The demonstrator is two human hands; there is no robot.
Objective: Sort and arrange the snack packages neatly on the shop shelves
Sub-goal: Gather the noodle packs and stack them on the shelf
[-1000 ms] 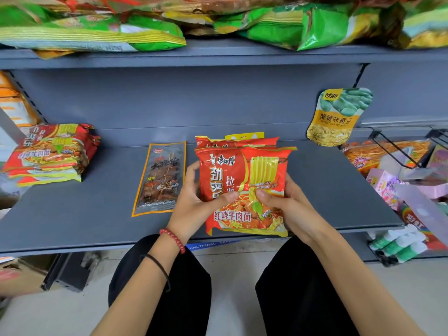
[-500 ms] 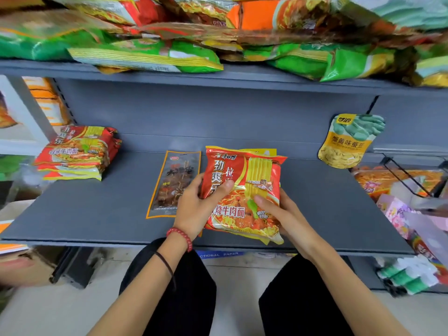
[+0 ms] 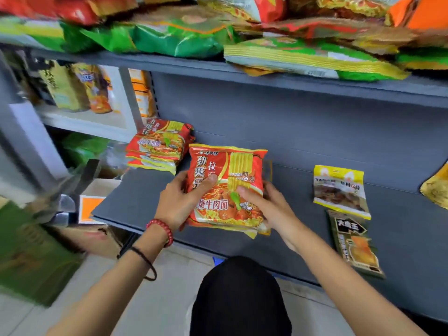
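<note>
Fingers (image 3: 206,184) of left hand (image 3: 177,202) and right hand (image 3: 275,208) grip the noodle packet (image 3: 225,175), most hidden behind it

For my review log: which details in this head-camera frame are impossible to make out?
- Head view: how many noodle packs the left hand and right hand hold; the front pack hides any behind.
- The yellow pouch: cut off by the right edge.
- The upper-shelf packs: labels smeared by motion blur.
- The green box, lower left: blurred.

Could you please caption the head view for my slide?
Left hand and right hand hold red noodle packs over grey shelf, near matching stack.
</note>
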